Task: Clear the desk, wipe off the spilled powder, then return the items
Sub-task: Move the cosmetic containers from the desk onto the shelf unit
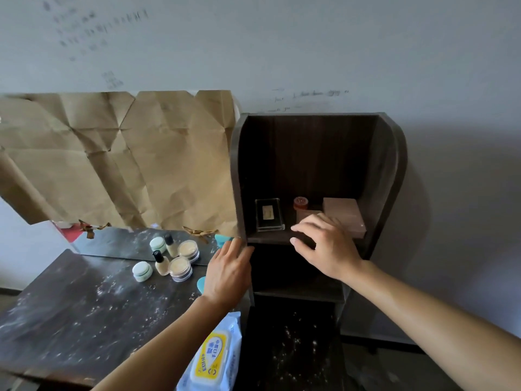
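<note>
Dark-wood desk [70,320], dusted all over with spilled white powder [112,292], carries three things yet to be cleared: a pale green round jar [142,271], a cream foundation bottle with a black cap [161,263] and a clear round jar of beige loose powder [180,268], clustered touching in front of the mirror [121,244]. The right hand [329,249] reaches into the dark wooden shelf unit [389,179], fingers loosely spread and gripping nothing I can make out, just beside the pale pink box [344,215] and near the clear acrylic box [269,214] and small red jar [300,203]. The left hand [225,273] lies flat, fingers straight, against the shelf's front edge. Drawing the right hand out carelessly could catch the acrylic box, which sits at the shelf's lip, and tip it off. The loose-powder jar looks the likeliest to add to the mess if lifted askew. The blue-and-yellow wet-wipe pack [211,354] rests at the desk's near edge, where a passing forearm could push it off.
</note>
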Demonstrator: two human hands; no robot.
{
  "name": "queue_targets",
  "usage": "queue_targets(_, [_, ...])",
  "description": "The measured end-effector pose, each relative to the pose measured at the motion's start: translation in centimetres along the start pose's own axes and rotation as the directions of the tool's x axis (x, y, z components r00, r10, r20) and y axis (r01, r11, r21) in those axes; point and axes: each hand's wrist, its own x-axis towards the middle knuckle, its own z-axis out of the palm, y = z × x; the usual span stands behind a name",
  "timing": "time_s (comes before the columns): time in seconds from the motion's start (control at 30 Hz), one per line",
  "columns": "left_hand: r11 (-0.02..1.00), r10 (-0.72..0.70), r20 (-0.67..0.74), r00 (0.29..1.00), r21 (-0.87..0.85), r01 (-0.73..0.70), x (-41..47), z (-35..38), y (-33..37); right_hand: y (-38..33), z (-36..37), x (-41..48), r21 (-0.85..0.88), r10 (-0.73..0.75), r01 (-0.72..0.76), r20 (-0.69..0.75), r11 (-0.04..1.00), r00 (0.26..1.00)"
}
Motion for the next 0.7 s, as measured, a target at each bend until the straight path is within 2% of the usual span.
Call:
queue_targets(0.17, [0.982,-0.186,0.157,0.97,0.049,0.18,-7.6,-0.5,-7.1,-6.9,5.0,-1.2,0.137,-0.005,-0.01,0.11,0.99,0.994])
queue_targets(0.27, [0.966,-0.258,0.243,0.935,0.094,0.242,-11.8,-2.1,-11.4,-11.0,9.1,-1.2,0.118,0.034,-0.062,0.226,0.991,0.973])
queue_targets(0.43, [0.92,-0.39,0.329,0.86,0.09,0.382,-17.4,-4.9,-18.1,-16.4,15.8,-0.6,0.066,0.127,-0.169,0.417,0.983,0.9])
queue_targets(0.7, [0.862,-0.489,0.454,0.745,0.124,0.491,-21.0,-5.0,-25.8,-21.4,23.8,0.8,0.048,0.191,-0.259,0.549,0.965,0.814])
